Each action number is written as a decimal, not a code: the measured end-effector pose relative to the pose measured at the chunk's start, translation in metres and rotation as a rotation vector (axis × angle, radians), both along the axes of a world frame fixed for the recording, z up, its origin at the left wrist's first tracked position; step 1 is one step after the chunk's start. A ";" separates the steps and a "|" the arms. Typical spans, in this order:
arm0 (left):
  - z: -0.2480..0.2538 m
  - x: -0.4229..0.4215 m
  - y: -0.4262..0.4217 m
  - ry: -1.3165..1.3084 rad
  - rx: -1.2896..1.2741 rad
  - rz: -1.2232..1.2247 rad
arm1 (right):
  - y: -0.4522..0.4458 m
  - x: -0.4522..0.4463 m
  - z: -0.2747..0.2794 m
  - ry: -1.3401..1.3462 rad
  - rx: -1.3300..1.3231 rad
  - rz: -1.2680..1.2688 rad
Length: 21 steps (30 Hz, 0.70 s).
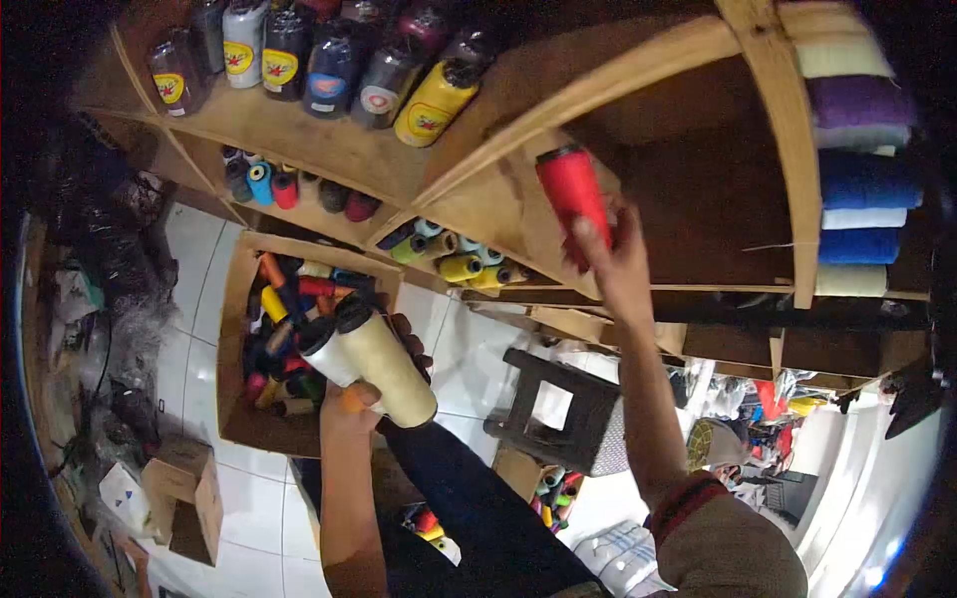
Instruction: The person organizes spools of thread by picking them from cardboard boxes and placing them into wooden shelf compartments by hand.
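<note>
My right hand (618, 254) grips a red thread spool (570, 184), held up tilted in front of a wooden shelf compartment. Lower down, my left hand (354, 407) is wrapped round a large cream thread spool (391, 371) and a white thread spool (332, 357) pressed side by side. The fingertips of that hand show on the far side of the cream spool. Behind these spools stands an open cardboard box (235, 399) full of mixed coloured thread spools.
On the upper shelf (239, 120) stand several large wrapped spools, one yellow (437, 102). Smaller spools fill the cubbies below. Folded cloth (869, 179) is stacked at right. A dark stool (553, 404) and a small cardboard box (179, 488) are on the tiled floor.
</note>
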<state>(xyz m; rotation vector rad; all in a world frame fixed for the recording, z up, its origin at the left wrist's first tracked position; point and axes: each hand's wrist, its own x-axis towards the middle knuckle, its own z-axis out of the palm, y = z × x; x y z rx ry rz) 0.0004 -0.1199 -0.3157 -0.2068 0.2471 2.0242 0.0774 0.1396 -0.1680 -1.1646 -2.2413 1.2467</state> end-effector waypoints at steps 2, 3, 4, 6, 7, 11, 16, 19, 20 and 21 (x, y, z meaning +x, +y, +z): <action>0.003 0.007 0.014 0.023 0.021 -0.016 | 0.035 -0.010 0.012 -0.103 0.275 -0.042; 0.003 0.009 0.023 0.054 0.049 -0.027 | 0.051 -0.019 0.022 -0.258 0.273 -0.061; 0.010 0.012 0.030 0.069 0.064 -0.032 | 0.064 -0.029 0.035 -0.413 0.266 -0.082; 0.023 0.017 0.045 0.097 0.095 -0.042 | 0.094 -0.041 0.033 -0.322 0.497 0.007; 0.029 0.022 0.050 0.132 0.102 -0.046 | 0.110 -0.050 0.027 -0.252 0.672 0.088; 0.028 0.040 0.061 0.138 0.062 -0.062 | 0.145 -0.094 0.048 -0.185 0.610 0.714; 0.020 0.055 0.071 0.126 0.154 -0.138 | 0.193 -0.146 0.010 0.013 0.614 0.726; 0.019 0.055 0.073 0.128 0.145 -0.130 | 0.198 -0.154 -0.020 -0.009 0.587 0.519; 0.018 0.055 0.073 0.126 0.141 -0.120 | 0.201 -0.155 -0.028 -0.017 0.574 0.469; 0.013 0.055 0.073 0.117 0.151 -0.125 | 0.202 -0.154 -0.035 -0.024 0.561 0.421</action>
